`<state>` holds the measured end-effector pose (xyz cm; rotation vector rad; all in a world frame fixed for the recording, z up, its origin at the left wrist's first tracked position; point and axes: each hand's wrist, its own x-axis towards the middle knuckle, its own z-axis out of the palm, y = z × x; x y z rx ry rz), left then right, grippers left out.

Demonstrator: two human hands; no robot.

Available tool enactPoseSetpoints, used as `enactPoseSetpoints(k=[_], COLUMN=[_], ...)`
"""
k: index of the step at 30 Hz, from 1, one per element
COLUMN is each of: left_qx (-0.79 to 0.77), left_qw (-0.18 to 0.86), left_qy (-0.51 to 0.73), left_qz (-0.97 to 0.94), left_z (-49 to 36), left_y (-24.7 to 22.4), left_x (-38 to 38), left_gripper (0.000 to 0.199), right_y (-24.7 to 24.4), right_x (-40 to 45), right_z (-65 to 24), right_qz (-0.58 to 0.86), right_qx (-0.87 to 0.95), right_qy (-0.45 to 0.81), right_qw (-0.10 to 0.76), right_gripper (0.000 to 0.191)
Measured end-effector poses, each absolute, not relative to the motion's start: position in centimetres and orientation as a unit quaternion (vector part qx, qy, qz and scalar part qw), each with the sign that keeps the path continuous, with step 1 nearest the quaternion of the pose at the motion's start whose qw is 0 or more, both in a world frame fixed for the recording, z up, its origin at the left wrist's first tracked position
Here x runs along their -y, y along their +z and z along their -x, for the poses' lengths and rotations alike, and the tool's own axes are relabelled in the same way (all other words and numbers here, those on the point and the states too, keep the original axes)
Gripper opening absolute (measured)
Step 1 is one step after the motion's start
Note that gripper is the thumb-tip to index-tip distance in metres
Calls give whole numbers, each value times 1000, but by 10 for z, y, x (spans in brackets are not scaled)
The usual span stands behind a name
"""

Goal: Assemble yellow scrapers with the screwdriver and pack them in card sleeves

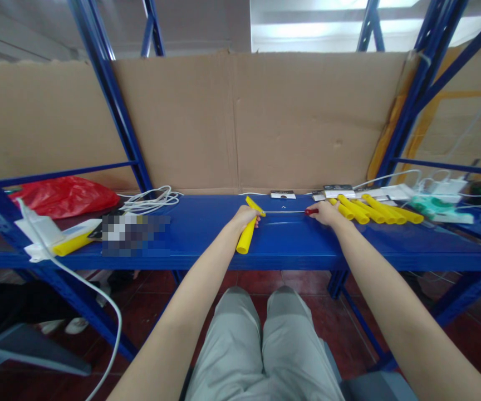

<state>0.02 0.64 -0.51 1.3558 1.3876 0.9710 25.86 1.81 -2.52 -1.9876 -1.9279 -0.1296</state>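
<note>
My left hand (246, 216) is closed around a yellow tube (245, 240) above the blue shelf. The tube's open round end points down toward me, and a narrower yellow part sticks out beyond my fingers. My right hand (326, 214) grips the red handle of a screwdriver (285, 212). Its thin metal shaft lies level and reaches left to the yellow piece by my left fingertips. Whether the tip sits in a screw is too small to tell. Several more yellow tubes (377, 211) lie side by side just right of my right hand.
The blue shelf (201, 234) has a cardboard backing (290, 122) and blue uprights. Coiled white cable (157, 199), a red plastic bag (71, 196) and another yellow tube (73, 243) lie left. Black-and-white cards (338, 191) are at the back; cables and a green-white item (436, 209) lie right.
</note>
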Motion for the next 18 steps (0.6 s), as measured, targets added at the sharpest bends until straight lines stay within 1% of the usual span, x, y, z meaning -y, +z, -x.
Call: enactPoseSetpoints(k=[8, 12, 18], left_qx=[-577, -584, -601], left_qw=[419, 386, 311], left_qy=[370, 352, 296], left_qz=[-596, -622, -674], left_z=[-2, -3, -3], left_y=[-7, -5, -5], left_x=[-8, -9, -14], left_gripper=[15, 12, 7], right_y=[-21, -21, -18], right_x=[-14, -14, -11], right_z=[-257, -257, -255], right_qz=[705, 711, 714], right_qx=[689, 685, 686], right_qy=[-31, -28, -28], right_qw=[165, 157, 136], right_gripper=[26, 26, 27])
